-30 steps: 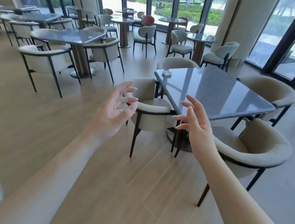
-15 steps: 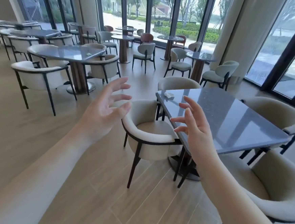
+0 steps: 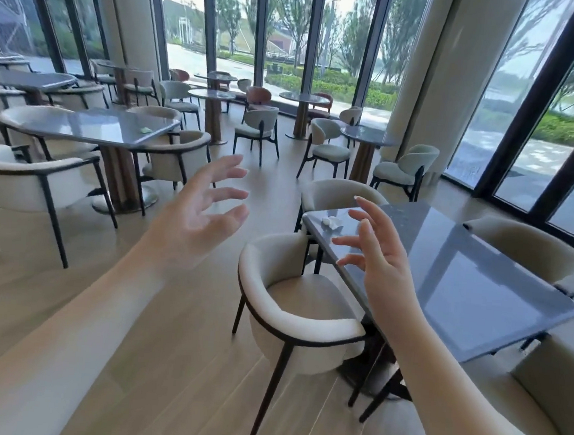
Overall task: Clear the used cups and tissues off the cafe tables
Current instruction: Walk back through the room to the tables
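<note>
Left hand [image 3: 194, 220]: I hold it raised, fingers spread, grasping nothing.
Right hand [image 3: 383, 259]: raised near the table [image 3: 462, 282], fingers loose, empty.

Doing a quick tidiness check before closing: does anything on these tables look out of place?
Yes: a crumpled white tissue lies on the near table, at its far corner, and a small pale green scrap sits on the left table.
</note>
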A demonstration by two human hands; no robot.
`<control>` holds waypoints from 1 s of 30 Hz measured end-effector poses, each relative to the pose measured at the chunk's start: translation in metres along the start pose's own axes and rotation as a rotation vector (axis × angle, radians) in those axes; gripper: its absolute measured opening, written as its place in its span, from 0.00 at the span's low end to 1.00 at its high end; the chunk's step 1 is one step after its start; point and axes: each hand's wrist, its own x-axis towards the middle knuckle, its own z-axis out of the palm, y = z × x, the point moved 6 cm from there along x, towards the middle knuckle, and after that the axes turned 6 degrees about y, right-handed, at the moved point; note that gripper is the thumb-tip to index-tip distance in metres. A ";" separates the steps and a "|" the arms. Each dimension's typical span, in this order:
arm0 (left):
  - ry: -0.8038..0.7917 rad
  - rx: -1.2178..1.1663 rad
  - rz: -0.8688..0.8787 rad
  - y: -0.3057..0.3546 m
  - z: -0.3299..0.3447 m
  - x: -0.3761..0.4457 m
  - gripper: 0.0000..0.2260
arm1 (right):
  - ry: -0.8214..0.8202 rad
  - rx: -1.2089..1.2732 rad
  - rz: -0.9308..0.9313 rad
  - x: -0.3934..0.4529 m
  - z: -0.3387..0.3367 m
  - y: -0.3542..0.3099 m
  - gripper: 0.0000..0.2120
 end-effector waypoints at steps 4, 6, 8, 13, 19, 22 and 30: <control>-0.010 -0.040 0.009 -0.029 -0.016 0.037 0.32 | 0.020 -0.025 -0.010 0.035 0.022 0.015 0.17; -0.011 -0.047 0.011 -0.048 -0.022 0.057 0.31 | 0.031 -0.036 -0.008 0.055 0.030 0.029 0.19; -0.022 -0.051 0.006 -0.070 -0.024 0.080 0.30 | 0.030 -0.037 -0.002 0.075 0.038 0.047 0.18; -0.055 -0.029 0.003 -0.124 -0.024 0.151 0.26 | 0.072 -0.039 0.014 0.140 0.062 0.094 0.18; -0.060 -0.027 0.008 -0.163 -0.028 0.244 0.27 | 0.069 -0.013 -0.006 0.231 0.100 0.123 0.15; -0.072 -0.028 0.009 -0.182 -0.033 0.276 0.27 | 0.066 -0.001 -0.008 0.268 0.119 0.133 0.17; -0.056 -0.037 0.026 -0.238 -0.071 0.359 0.30 | 0.073 -0.003 -0.010 0.334 0.175 0.165 0.18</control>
